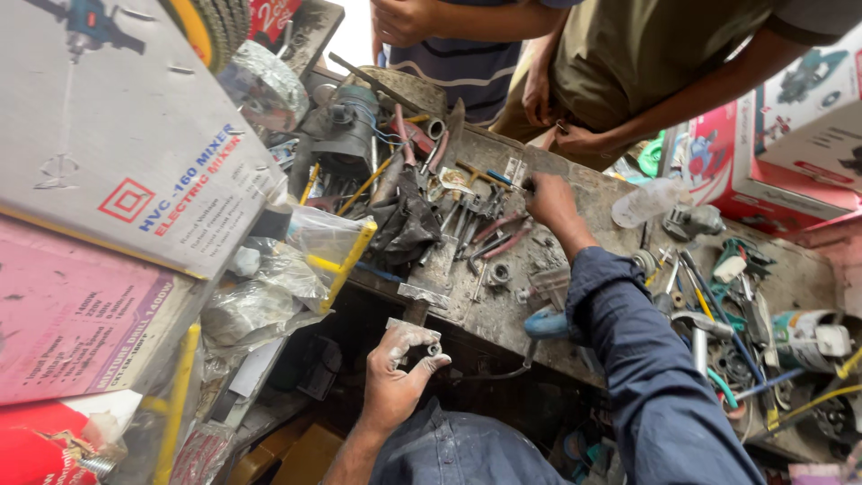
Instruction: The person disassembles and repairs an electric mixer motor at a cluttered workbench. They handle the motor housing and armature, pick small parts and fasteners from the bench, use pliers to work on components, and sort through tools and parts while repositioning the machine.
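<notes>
Below the front edge of the cluttered surface (575,193), the left hand (400,377) pinches a small metal ring (435,348) in its fingers. The right hand (549,202) reaches across, fingers clenched on a blue-handled tool (499,178) among pliers (498,235) and screwdrivers.

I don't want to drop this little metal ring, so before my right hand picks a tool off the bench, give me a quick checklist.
1. Left hand grips the small metal ring: ok, pinched at the fingertips.
2. Right hand free: cannot tell, its fingertips are hidden among the tools.
3. Tools within reach: ok, pliers and wrenches lie beside the right hand.
4. Bench tidy enough to set the ring down: not ok, crowded with parts.
5. Other people's hands clear of the right hand: ok, they sit at the far edge.
</notes>
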